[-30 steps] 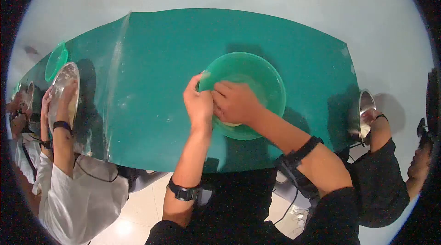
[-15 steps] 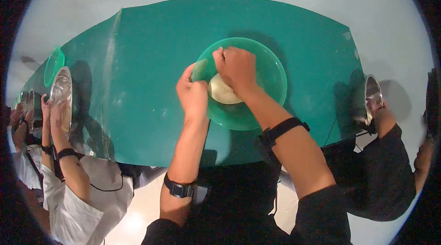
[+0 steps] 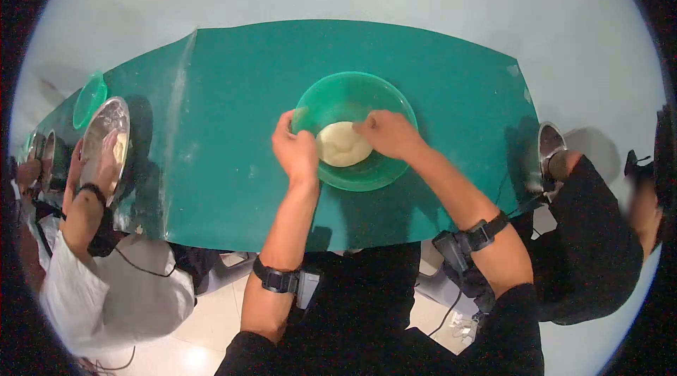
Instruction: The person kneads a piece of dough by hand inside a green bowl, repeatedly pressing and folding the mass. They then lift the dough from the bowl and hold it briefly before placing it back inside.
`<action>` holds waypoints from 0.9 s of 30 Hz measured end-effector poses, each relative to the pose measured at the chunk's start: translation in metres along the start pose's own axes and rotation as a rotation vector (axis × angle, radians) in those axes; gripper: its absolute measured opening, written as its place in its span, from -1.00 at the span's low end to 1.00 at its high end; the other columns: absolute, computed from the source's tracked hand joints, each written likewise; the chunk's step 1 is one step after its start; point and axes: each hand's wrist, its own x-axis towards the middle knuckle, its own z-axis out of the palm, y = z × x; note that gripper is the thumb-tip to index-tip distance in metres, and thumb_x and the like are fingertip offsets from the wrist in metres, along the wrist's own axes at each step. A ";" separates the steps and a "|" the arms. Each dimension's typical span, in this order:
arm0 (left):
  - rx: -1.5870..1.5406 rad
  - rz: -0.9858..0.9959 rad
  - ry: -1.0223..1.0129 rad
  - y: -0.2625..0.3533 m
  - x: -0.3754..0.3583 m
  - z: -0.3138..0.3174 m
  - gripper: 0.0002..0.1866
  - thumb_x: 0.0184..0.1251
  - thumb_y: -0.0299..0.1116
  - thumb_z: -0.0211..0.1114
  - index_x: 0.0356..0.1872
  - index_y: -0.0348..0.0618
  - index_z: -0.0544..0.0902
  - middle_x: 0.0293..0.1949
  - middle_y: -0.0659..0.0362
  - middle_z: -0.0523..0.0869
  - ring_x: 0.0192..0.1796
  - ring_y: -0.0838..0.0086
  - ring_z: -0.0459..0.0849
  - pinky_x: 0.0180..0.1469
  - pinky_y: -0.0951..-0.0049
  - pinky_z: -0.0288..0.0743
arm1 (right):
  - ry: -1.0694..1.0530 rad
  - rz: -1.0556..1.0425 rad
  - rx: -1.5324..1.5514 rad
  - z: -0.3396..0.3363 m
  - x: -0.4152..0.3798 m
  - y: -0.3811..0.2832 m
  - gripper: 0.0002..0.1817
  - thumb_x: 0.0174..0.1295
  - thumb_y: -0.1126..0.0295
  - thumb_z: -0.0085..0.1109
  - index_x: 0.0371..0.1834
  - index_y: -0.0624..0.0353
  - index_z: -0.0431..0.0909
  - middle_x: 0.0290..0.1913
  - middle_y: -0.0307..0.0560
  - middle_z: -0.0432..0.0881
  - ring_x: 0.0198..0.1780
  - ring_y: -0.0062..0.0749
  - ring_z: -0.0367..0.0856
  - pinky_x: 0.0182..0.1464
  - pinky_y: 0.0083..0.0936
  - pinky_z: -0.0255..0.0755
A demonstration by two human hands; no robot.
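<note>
A round, pale lump of dough (image 3: 343, 145) lies in a translucent green bowl (image 3: 356, 177) on the table. My left hand (image 3: 294, 147) grips the bowl's left rim, its thumb beside the dough. Over the bowl's right part, my right hand (image 3: 389, 134) is closed, with the fingertips at the dough's upper right edge. The tips appear to pinch that edge, though the far fingers are hidden behind the hand. A shallow fold shows on top of the dough.
The bowl stands on a green table (image 3: 240, 164). At left, a person in a white shirt works in a metal bowl (image 3: 118, 112), with a green bowl (image 3: 90, 100) behind it. At right, a dark-sleeved person reaches into another metal bowl (image 3: 551, 138).
My right hand has drawn back from above the dough to its right edge, uncovering more of it. My left hand still holds the rim. The camera view has shifted slightly.
</note>
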 end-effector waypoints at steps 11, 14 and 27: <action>0.063 0.077 0.060 -0.011 -0.033 -0.015 -0.53 0.04 -0.70 0.01 -0.02 -0.28 0.73 -0.21 0.15 0.77 -0.16 0.43 0.68 0.01 0.45 0.55 | 0.247 -0.148 0.254 0.061 -0.015 -0.038 -0.55 0.34 0.07 0.31 -0.53 0.24 0.60 -0.56 -0.06 0.61 -0.53 -0.24 0.54 -0.39 -0.13 0.35; 0.040 0.016 0.068 0.001 -0.041 -0.019 -0.53 0.03 -0.72 0.03 -0.03 -0.25 0.72 -0.16 0.16 0.77 -0.11 0.44 0.68 0.04 0.46 0.54 | 0.162 0.173 0.883 0.067 -0.001 -0.042 -0.56 0.31 0.10 0.30 -0.56 0.25 0.60 -0.58 0.04 0.62 -0.53 -0.06 0.58 -0.35 -0.06 0.38; -0.021 0.044 0.040 0.008 -0.028 -0.030 -0.67 0.25 -0.72 0.10 -0.02 -0.27 0.70 -0.21 0.19 0.74 -0.14 0.51 0.63 -0.01 0.46 0.51 | 0.630 -0.372 -0.198 0.098 0.002 -0.089 -0.81 0.41 0.33 0.15 -0.10 0.22 0.49 -0.12 0.13 0.57 -0.02 0.13 0.56 -0.06 0.02 0.52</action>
